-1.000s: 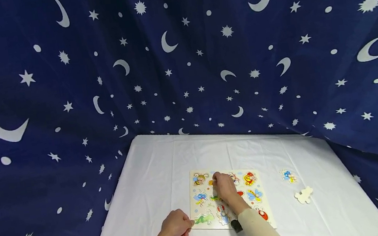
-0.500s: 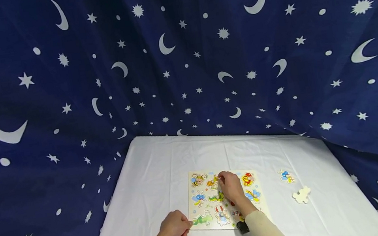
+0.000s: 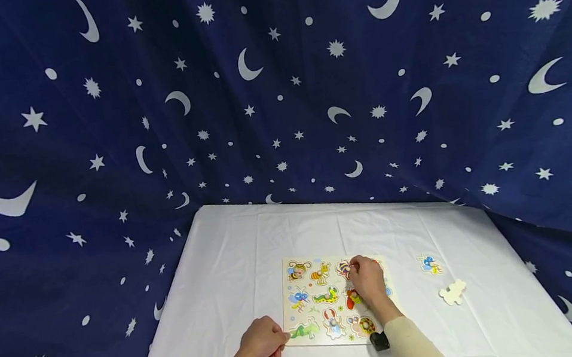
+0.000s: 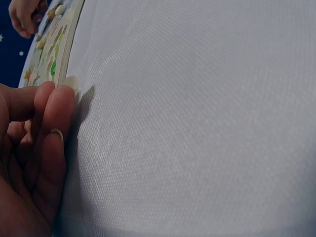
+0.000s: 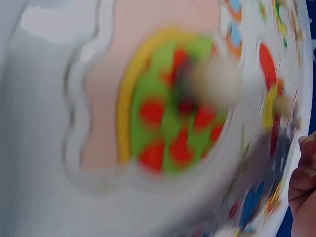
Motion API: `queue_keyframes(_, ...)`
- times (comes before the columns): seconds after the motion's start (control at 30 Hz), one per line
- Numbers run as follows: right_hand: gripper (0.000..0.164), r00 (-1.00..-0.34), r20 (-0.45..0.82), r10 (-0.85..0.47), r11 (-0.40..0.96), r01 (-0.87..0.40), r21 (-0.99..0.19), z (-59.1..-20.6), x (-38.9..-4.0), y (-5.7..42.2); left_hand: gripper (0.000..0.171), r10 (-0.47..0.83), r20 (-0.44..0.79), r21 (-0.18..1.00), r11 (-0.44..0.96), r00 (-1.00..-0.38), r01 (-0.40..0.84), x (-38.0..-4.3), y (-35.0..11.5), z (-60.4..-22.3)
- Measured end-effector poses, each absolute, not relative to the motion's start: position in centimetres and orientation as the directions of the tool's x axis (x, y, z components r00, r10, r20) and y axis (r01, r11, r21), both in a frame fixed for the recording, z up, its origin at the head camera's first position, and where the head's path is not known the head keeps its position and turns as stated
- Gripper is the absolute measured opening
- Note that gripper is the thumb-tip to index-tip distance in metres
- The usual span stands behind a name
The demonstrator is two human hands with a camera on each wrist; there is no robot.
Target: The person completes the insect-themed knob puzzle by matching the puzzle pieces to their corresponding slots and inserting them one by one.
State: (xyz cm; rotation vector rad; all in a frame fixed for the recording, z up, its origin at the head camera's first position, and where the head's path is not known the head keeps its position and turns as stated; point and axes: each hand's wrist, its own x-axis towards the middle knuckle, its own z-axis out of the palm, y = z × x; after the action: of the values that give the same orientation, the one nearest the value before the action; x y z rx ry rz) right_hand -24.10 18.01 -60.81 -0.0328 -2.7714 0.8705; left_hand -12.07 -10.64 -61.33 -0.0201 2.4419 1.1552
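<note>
In the head view a wooden peg puzzle board (image 3: 312, 320) with insect pictures lies on the white table. My left hand (image 3: 265, 339) rests at its near left corner, thumb and forefinger pinching the edge; the left wrist view shows these fingers (image 4: 59, 106) curled at the board's corner. Over the top row, my right hand (image 3: 371, 282) has its bent fingertips beside the spider piece (image 3: 344, 268). Whether they hold anything is hidden. Close and blurred in the right wrist view is a snail piece (image 5: 153, 123) with a wooden knob (image 5: 217, 79).
Right of the board lie a loose blue and yellow insect piece (image 3: 430, 264) and a pale piece (image 3: 453, 293) showing a plain side. The white cloth (image 3: 231, 258) has fold lines. A dark blue curtain (image 3: 231, 89) with moons and stars surrounds the table.
My right hand has slid rightward along the top row, from the bee piece past the spider piece, uncovering both. The left hand has stayed at the corner. The view has shifted slightly.
</note>
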Motion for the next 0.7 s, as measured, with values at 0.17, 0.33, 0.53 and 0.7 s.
queue_keyframes(0.17,0.012,-0.960,0.213,0.180,0.823,0.029,-0.567,-60.8,-24.4,20.4,0.032,0.179,-0.385,0.731,0.658,-0.906,-0.181,-12.2,-10.8,-61.7)
queue_keyframes(0.33,0.012,-0.946,0.182,0.268,0.807,0.117,-0.579,-60.6,-24.6,22.8,0.033,0.180,-0.386,0.724,0.666,-0.905,-0.176,-12.3,-10.9,-61.7)
queue_keyframes(0.53,0.015,-0.937,0.163,0.310,0.784,0.155,-0.601,-60.4,-25.0,24.4,0.033,0.175,-0.393,0.729,0.657,-0.903,-0.191,-12.4,-11.0,-61.5)
queue_keyframes(0.7,0.015,-0.917,0.184,0.353,0.785,0.183,-0.592,-60.7,-25.0,25.8,0.034,0.187,-0.392,0.727,0.663,-0.901,-0.179,-12.3,-10.9,-61.7)
